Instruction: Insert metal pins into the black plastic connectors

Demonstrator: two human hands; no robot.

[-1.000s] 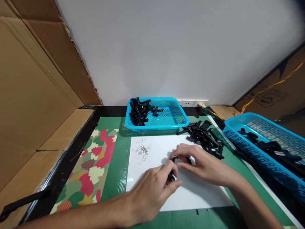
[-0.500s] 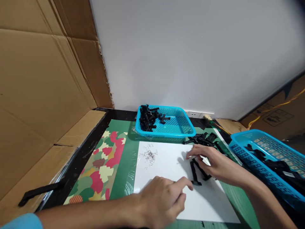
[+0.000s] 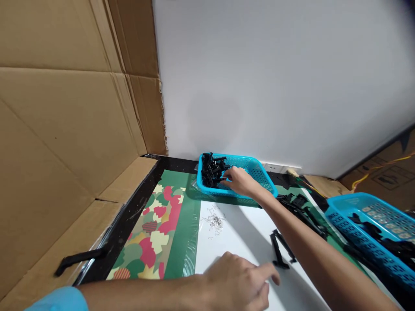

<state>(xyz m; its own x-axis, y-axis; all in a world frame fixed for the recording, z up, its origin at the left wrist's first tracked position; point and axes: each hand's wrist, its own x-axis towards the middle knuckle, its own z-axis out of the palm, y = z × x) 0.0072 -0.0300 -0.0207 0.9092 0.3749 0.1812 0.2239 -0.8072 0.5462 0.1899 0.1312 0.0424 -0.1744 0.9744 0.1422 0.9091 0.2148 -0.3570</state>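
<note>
My right hand (image 3: 239, 180) reaches into the near blue basket (image 3: 259, 172), its thumb and fingers closing on a black plastic part at the edge of a heap of small black plastic parts (image 3: 212, 169). The fingertips partly hide that part. Low over the white sheet (image 3: 241, 235), my left hand (image 3: 238, 280) holds nothing I can see; its index finger stretches out and the others bend loosely. Just beyond that fingertip lie long black plastic pieces (image 3: 276, 250). A small pile of thin metal springs or wire bits (image 3: 216, 222) rests on the sheet's far left part.
More black pieces (image 3: 301, 211) lie right of the sheet. A second blue basket (image 3: 353, 229) with black parts stands at the far right. Cardboard (image 3: 74, 108) walls the left side, with a black bar (image 3: 79, 260) near it. A socket strip (image 3: 275, 167) runs along the wall.
My right hand has left the long black pieces on the sheet and moved away from me, leftward into the near basket. The left hand keeps its pose; the view has shifted slightly.
</note>
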